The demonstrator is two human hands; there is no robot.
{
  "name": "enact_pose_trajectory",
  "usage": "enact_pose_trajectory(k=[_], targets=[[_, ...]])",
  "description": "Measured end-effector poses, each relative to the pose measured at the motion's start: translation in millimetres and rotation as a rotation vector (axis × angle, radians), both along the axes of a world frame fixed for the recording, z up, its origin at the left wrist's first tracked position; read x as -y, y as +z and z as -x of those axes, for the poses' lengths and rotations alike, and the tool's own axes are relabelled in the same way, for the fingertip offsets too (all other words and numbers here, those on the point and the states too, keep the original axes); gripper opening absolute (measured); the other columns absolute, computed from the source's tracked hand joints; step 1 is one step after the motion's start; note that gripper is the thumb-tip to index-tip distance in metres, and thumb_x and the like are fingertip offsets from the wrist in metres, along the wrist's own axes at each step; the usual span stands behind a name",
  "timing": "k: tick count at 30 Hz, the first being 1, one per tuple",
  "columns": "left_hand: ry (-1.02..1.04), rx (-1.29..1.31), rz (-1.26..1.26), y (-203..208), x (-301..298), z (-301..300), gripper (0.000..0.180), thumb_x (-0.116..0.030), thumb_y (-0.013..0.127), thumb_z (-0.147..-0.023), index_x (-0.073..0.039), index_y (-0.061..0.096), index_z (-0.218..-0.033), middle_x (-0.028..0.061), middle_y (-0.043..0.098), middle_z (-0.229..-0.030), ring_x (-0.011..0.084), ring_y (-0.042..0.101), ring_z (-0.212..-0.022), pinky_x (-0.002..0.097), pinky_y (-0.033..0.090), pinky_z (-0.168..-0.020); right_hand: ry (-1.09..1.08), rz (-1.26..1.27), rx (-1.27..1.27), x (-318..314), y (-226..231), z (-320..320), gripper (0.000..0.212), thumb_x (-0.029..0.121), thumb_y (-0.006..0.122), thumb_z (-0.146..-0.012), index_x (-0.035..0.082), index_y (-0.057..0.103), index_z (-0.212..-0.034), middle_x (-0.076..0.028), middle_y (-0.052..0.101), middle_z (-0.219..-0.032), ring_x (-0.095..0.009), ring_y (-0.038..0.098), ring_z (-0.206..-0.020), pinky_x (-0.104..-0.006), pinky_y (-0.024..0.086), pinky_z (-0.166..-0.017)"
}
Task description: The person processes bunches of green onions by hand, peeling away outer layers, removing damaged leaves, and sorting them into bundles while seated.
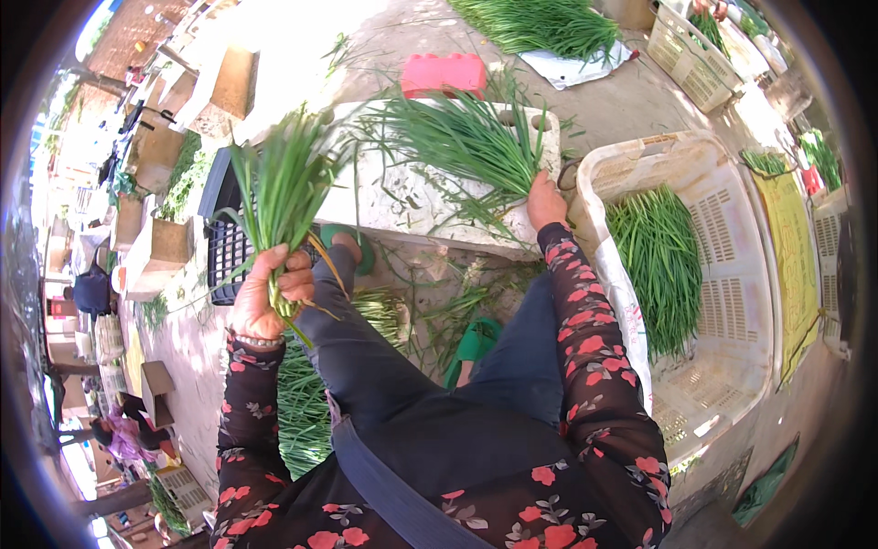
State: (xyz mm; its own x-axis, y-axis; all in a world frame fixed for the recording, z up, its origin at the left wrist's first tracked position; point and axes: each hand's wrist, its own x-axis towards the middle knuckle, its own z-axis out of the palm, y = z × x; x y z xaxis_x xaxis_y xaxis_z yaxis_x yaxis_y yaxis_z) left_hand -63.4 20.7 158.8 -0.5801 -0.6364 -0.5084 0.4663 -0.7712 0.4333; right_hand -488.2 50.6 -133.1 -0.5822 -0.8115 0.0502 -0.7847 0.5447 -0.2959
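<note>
My left hand (pixel 262 295) is closed around the pale stem ends of a bunch of garlic chives (pixel 285 178), held up with the green leaves fanning away from me. A few yellowed leaves dangle below that fist. Across a white foam block (pixel 393 209) lies a larger heap of garlic chives (pixel 457 137), its leaf tips pointing left. At the heap's right end, my right hand (pixel 546 199) grips the stem ends; its fingertips are partly hidden. Loose leaves are scattered over the block.
A large pale plastic crate (pixel 732 339) with chives inside stands at my right. Behind the block sits a red plastic piece (pixel 444 73). More chives (pixel 549 27) lie on the ground beyond, and others (pixel 302 403) beside my left leg. A black crate (pixel 227 252) is at the left.
</note>
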Motion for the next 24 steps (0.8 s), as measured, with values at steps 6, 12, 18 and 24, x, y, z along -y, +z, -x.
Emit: enact_pose_trajectory(k=[6, 12, 18, 24], targets=[[0.004, 0.182, 0.477, -22, 21, -2, 0.023, -0.011, 0.064, -0.087, 0.0, 0.051, -0.103, 0.0029, 0.049, -0.078, 0.011, 0.044, -0.062, 0.029, 0.038, -0.055, 0.078, 0.041, 0.11, -23, 115, -62, 0.075, 0.035, 0.077, -0.072, -0.001, 0.044, -0.129, -0.02, 0.05, -0.122, -0.04, 0.053, -0.108, -0.052, 0.046, -0.088], [-0.118, 0.217, 0.637, -90, 32, 42, 0.029, -0.006, 0.069, -0.081, -0.002, 0.058, -0.107, 0.006, 0.06, -0.08, 0.0166, 0.055, -0.069, 0.0322, 0.047, -0.063, 0.577, 0.263, 1.603, 6, 181, -129, 0.073, 0.017, 0.074, -0.081, -0.002, 0.036, -0.14, -0.013, 0.047, -0.136, -0.021, 0.051, -0.12, -0.0321, 0.044, -0.096], [-0.353, 0.412, 0.768, -120, 43, 79, 0.029, -0.002, 0.072, -0.077, -0.002, 0.061, -0.104, 0.0025, 0.063, -0.083, 0.0118, 0.059, -0.073, 0.0273, 0.047, -0.065, 0.56, 0.682, 1.939, 82, 218, -129, 0.048, 0.019, 0.076, -0.081, 0.001, 0.056, -0.12, -0.005, 0.062, -0.114, -0.016, 0.059, -0.099, -0.0308, 0.047, -0.089], [-0.441, 0.7, 1.386, -151, 95, 76, 0.039, -0.013, 0.075, -0.071, -0.004, 0.06, -0.106, 0.0088, 0.065, -0.088, 0.0212, 0.061, -0.081, 0.0349, 0.049, -0.075, 0.63, 0.651, 1.639, 120, 257, -146, 0.042, 0.01, 0.08, -0.075, 0.003, 0.061, -0.112, -0.004, 0.065, -0.103, -0.014, 0.062, -0.088, -0.0296, 0.051, -0.081]])
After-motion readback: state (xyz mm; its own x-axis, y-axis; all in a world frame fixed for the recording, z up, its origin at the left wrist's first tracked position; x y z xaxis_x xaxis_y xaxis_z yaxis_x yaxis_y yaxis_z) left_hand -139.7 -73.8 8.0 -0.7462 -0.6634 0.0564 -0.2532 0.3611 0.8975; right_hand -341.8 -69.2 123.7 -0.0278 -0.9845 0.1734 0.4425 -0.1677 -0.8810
